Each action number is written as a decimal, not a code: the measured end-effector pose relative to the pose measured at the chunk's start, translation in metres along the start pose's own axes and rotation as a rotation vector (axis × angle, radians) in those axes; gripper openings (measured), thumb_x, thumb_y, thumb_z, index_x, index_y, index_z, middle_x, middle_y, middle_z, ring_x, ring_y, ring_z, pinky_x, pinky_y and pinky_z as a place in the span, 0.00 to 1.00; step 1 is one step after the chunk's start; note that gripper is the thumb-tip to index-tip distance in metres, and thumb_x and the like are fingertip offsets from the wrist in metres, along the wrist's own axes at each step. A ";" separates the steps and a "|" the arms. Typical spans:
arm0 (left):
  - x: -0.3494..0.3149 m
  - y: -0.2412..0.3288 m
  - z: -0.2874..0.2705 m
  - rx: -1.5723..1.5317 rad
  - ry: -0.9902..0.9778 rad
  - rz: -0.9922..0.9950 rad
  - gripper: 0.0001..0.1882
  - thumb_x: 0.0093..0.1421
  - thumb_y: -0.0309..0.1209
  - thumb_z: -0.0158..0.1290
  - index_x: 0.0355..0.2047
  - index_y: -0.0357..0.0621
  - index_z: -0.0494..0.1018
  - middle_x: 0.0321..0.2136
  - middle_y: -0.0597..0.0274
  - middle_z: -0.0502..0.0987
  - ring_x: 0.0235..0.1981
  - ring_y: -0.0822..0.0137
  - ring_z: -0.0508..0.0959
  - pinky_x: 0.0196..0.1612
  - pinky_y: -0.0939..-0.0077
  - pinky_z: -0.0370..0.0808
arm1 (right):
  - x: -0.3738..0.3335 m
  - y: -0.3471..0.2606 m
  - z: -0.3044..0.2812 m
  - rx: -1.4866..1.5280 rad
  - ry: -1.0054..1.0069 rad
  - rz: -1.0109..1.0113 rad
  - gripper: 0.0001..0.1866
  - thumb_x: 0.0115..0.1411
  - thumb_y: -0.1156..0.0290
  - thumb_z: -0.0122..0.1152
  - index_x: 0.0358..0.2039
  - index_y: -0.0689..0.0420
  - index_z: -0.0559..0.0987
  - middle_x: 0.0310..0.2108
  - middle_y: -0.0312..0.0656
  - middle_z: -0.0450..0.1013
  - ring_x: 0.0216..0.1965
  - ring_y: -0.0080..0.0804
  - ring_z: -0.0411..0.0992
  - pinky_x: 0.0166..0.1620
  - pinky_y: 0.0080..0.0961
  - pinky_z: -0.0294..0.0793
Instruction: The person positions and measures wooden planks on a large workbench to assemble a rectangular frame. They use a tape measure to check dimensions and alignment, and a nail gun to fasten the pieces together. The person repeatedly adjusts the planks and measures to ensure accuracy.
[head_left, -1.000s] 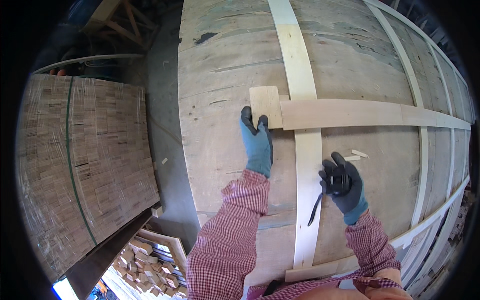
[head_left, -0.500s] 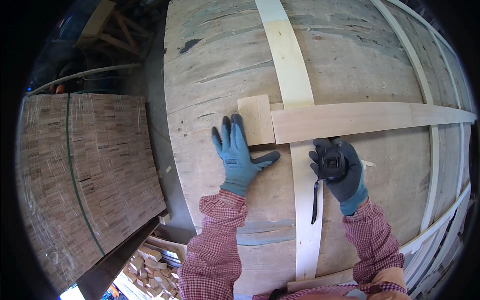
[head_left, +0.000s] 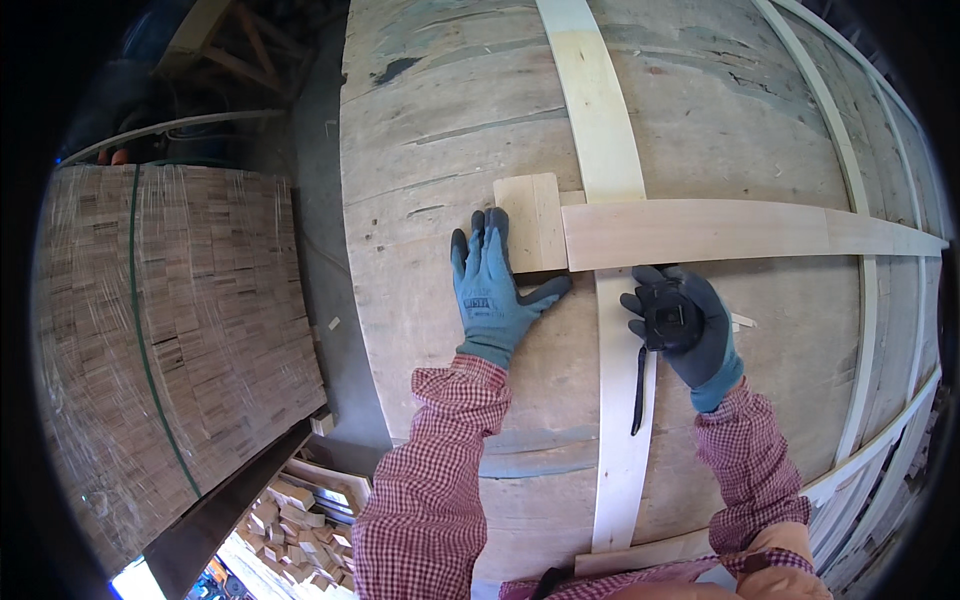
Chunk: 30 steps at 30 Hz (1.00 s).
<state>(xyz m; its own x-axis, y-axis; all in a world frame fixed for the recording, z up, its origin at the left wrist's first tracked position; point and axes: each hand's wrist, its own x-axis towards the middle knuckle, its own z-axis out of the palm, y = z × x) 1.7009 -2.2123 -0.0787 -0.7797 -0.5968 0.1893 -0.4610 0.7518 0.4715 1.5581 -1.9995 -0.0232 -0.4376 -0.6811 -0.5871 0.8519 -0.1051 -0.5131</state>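
My left hand (head_left: 488, 300), in a blue and dark grey glove, lies flat with its fingers apart. Its fingertips rest at the left edge of a short pale wooden block (head_left: 530, 222), and the thumb stretches out just below the block's near edge. In my right hand (head_left: 708, 345), gloved alike, is a black tape measure (head_left: 670, 315) with a dark strap hanging from it. No drawn-out blade can be made out. Just beyond the tape, a long pale board (head_left: 720, 232) runs to the right, its left end against the block. It crosses a lighter wooden strip (head_left: 622, 410).
Beneath everything is a large plywood sheet (head_left: 450, 140) with dark cracks. Further pale strips (head_left: 835, 110) cross its right side. A wrapped stack of wood pieces (head_left: 180, 320) with a green strap stands at left. Loose wood offcuts (head_left: 295, 535) lie at the lower left.
The whole scene has shifted slightly right and up in the picture. Both hands keep nearly the same places by the block and board; the tape measure is still in my right hand.
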 end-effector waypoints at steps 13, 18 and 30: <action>0.003 0.006 -0.001 -0.001 -0.016 -0.026 0.59 0.41 0.58 0.67 0.65 0.35 0.53 0.63 0.41 0.59 0.67 0.47 0.56 0.70 0.52 0.44 | -0.014 0.007 0.001 0.235 0.088 0.005 0.24 0.65 0.54 0.51 0.57 0.53 0.71 0.51 0.47 0.73 0.48 0.46 0.75 0.47 0.40 0.80; -0.006 0.006 -0.008 0.021 0.083 0.016 0.59 0.40 0.54 0.69 0.66 0.40 0.52 0.64 0.39 0.54 0.66 0.43 0.54 0.68 0.51 0.50 | -0.087 0.018 -0.021 0.151 0.007 -0.058 0.36 0.66 0.58 0.50 0.70 0.47 0.49 0.60 0.51 0.65 0.50 0.45 0.73 0.47 0.39 0.79; -0.232 0.181 -0.110 -1.548 -0.893 -0.809 0.21 0.68 0.36 0.50 0.57 0.37 0.67 0.47 0.58 0.76 0.45 0.68 0.78 0.48 0.74 0.77 | -0.260 0.056 0.008 -1.524 -0.307 -0.699 0.51 0.41 0.67 0.73 0.64 0.63 0.56 0.59 0.60 0.57 0.60 0.59 0.59 0.60 0.45 0.63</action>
<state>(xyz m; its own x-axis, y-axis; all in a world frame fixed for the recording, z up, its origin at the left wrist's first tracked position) 1.8450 -1.9690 0.0575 -0.7952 0.0444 -0.6047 -0.4411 -0.7266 0.5267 1.7219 -1.8341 0.1055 -0.3578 -0.9332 0.0333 -0.5709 0.1904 -0.7986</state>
